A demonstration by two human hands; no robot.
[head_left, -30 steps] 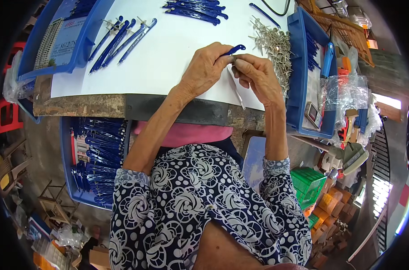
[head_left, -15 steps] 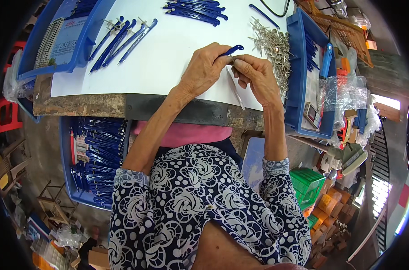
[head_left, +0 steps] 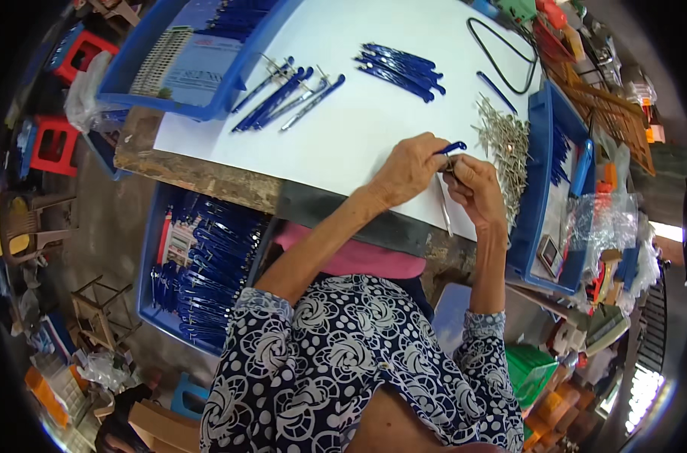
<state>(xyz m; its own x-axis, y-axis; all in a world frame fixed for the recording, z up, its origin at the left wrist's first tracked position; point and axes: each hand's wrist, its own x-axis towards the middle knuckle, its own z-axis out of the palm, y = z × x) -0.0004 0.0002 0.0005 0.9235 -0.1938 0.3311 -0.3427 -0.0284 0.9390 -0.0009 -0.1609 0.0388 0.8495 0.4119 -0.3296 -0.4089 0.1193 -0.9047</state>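
My left hand (head_left: 413,172) is closed around a slim, dark blue plastic strip (head_left: 455,147), whose rounded end pokes out past the fingers. Against it, my right hand (head_left: 475,189) pinches a small metal part, mostly covered by the fingertips. Both hands meet over the near right part of the white work surface (head_left: 313,162). Beneath them lies a thin pale stick-like tool (head_left: 444,210). A heap of thin silver metal pins (head_left: 502,147) lies just right of my right hand. Farther back is a bundle of blue strips (head_left: 400,72).
Several blue strips with metal pieces (head_left: 279,98) lie at the left, near a blue tray (head_left: 226,106). Another blue tray (head_left: 526,219) stands at the right. A single strip (head_left: 497,92) and a black cable (head_left: 475,38) lie behind. Below the table, a blue bin (head_left: 148,279) holds many strips.
The whole view has shifted and tilted, so the table appears lower and farther right. My hands stay together on the blue strip, with little change in grip.
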